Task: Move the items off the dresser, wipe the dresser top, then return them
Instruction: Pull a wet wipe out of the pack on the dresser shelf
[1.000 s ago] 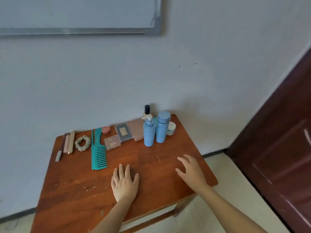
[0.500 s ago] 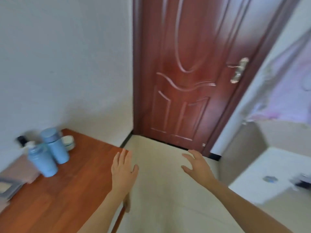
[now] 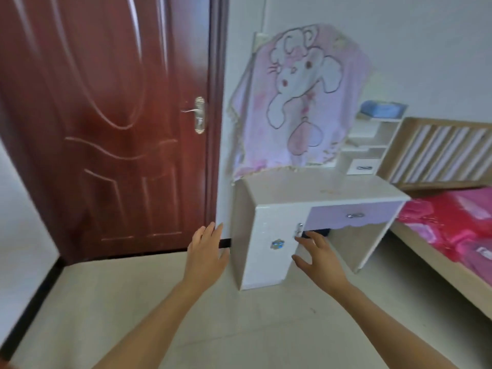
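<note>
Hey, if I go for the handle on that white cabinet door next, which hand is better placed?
Probably the right hand: open, empty, and seen just below the door handle. The left hand, also open, is out past the left edge of the white cabinet.

White dresser with a purple drawer (image 3: 319,187) sits just right of the dark red wooden door (image 3: 106,129), wooden-framed bed (image 3: 436,149) close on its right. Pink elephant-print cloth (image 3: 300,102) hangs behind the top, small white shelf unit (image 3: 368,153) stands on the back right corner.
</note>
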Available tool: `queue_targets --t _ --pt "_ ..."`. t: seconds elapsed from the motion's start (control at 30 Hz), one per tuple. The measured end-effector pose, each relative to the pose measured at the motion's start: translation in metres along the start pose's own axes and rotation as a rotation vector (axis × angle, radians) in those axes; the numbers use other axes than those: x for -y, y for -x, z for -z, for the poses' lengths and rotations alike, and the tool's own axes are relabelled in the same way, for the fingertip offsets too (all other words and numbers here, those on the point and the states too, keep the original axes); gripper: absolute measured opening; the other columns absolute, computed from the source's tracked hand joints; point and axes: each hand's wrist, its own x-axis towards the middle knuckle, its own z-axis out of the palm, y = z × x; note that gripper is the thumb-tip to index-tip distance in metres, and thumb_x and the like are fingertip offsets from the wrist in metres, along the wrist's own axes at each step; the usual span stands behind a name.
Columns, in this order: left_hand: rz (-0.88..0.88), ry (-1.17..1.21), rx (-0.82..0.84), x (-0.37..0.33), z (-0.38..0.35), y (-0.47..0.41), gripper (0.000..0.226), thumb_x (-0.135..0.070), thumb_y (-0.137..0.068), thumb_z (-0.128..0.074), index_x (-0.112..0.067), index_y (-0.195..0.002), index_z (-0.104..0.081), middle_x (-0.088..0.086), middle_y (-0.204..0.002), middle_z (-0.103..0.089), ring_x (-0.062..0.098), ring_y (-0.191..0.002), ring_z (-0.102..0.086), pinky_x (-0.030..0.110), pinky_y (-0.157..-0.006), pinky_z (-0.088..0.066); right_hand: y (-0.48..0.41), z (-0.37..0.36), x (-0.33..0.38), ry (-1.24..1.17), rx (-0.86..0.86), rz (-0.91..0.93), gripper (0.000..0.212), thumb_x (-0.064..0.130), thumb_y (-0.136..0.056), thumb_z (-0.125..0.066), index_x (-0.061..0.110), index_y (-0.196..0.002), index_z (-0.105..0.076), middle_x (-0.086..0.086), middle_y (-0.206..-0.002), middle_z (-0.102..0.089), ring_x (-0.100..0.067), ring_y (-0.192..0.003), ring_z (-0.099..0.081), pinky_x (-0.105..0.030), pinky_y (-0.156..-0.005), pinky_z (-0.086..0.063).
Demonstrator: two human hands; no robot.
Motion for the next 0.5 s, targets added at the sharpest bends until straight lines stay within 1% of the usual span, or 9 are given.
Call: queue_targets --t 0.07,0.13,0.17,0.23,0.3,0.37,0.5 --pt "-0.073 0.035 -0.007 -0.044 -0.026 -0.010 0.056 -0.033 -0.092 -0.044 -0.024 -0.143 -0.024 0.001 -0.152 -0.023 0.019 -0.140 -0.011 0.037 -0.111 -0.019 0.003 0.027 -0.038 0.004 -0.024 -0.018 0.045 0.021 -0.082 -0.067 0.013 -0.125 -0.055 -0.014 -0.137 -0.043 -0.031 -0.129 -0.038 -0.037 -0.097 -0.038" --pt "-0.158 0.065 -0.020 -0.085 -0.049 -0.021 0.057 -0.044 -0.086 -0.036 -0.027 -0.140 -0.027 0.004 -0.147 -0.032 0.018 -0.135 -0.016 0.036 -0.109 -0.023 0.005 0.051 -0.074 0.018 -0.046 -0.015 0.044 0.020 -0.082 -0.067 0.012 -0.124 -0.055 -0.014 -0.136 -0.045 -0.031 -0.127 -0.040 -0.035 -0.095 -0.039" --pt "-0.181 0.068 -0.002 -0.103 -0.060 -0.028 0.059 -0.045 -0.086 -0.034 -0.025 -0.141 -0.027 0.004 -0.148 -0.031 0.019 -0.136 -0.016 0.035 -0.109 -0.022 0.004 0.063 -0.091 0.022 -0.060 -0.016 0.044 0.019 -0.081 -0.068 0.011 -0.123 -0.056 -0.015 -0.134 -0.046 -0.032 -0.126 -0.041 -0.035 -0.095 -0.039" --pt "-0.196 0.057 0.044 -0.136 -0.078 -0.045 0.057 -0.038 -0.092 -0.039 -0.021 -0.144 -0.022 0.001 -0.152 -0.020 0.021 -0.140 -0.010 0.034 -0.112 -0.016 0.001 0.084 -0.120 0.027 -0.079 -0.039 0.043 0.019 -0.080 -0.069 0.011 -0.121 -0.058 -0.016 -0.132 -0.048 -0.033 -0.123 -0.043 -0.038 -0.095 -0.040" --pt "-0.234 0.031 0.054 -0.165 -0.093 -0.066 0.060 -0.041 -0.090 -0.034 -0.021 -0.144 -0.020 -0.001 -0.154 -0.015 0.021 -0.141 -0.007 0.034 -0.113 -0.014 -0.009 0.106 -0.149 0.032 -0.098 -0.064 0.042 0.018 -0.079 -0.070 0.011 -0.120 -0.059 -0.016 -0.131 -0.049 -0.034 -0.123 -0.044 -0.041 -0.096 -0.041" --pt "-0.278 0.029 0.064 -0.192 -0.104 -0.088 0.058 -0.040 -0.091 -0.034 -0.021 -0.144 -0.019 -0.002 -0.154 -0.013 0.020 -0.142 -0.005 0.035 -0.113 -0.014 -0.023 0.126 -0.173 0.049 -0.147 -0.070 0.043 0.017 -0.078 -0.071 0.010 -0.119 -0.060 -0.018 -0.131 -0.050 -0.036 -0.124 -0.044 -0.044 -0.096 -0.042" --pt "-0.318 0.011 0.057 -0.227 -0.119 -0.137 0.056 -0.032 -0.095 -0.041 -0.022 -0.144 -0.019 -0.002 -0.154 -0.012 0.020 -0.142 -0.004 0.035 -0.113 -0.014 -0.059 0.153 -0.210 0.076 -0.183 -0.114 0.045 0.017 -0.082 -0.067 0.011 -0.124 -0.056 -0.016 -0.135 -0.045 -0.032 -0.130 -0.036 -0.040 -0.099 -0.038"
